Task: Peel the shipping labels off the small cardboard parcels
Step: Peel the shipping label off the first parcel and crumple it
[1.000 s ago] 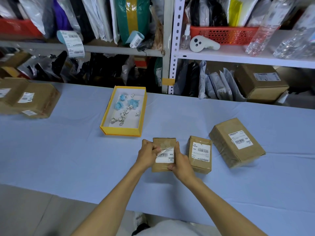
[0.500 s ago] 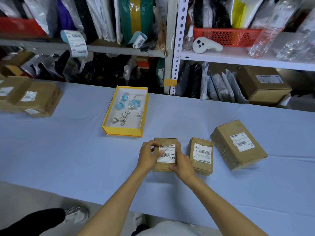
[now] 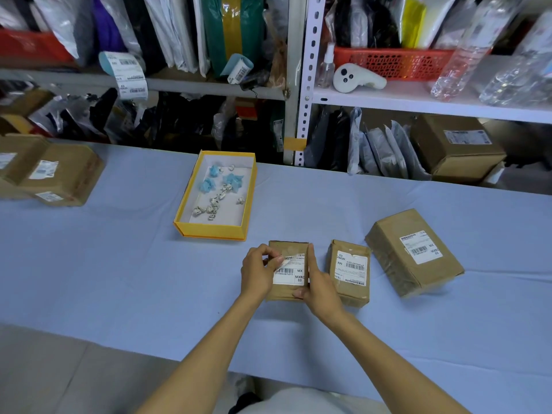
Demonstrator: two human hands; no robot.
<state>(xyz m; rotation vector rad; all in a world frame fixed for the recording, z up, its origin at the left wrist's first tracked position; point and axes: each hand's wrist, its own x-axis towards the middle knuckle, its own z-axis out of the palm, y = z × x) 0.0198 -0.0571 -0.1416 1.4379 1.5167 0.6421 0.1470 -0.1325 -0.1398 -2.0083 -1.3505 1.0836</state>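
Across the lower frame, smooth blue cloth covers your table (image 3: 119,279). At centre lies the small rectangular cardboard parcel (image 3: 282,291); your right hand (image 3: 321,286) grips its right edge, while your left hand (image 3: 257,271) pinches the curled upper-left corner of its glossy white label (image 3: 291,274).
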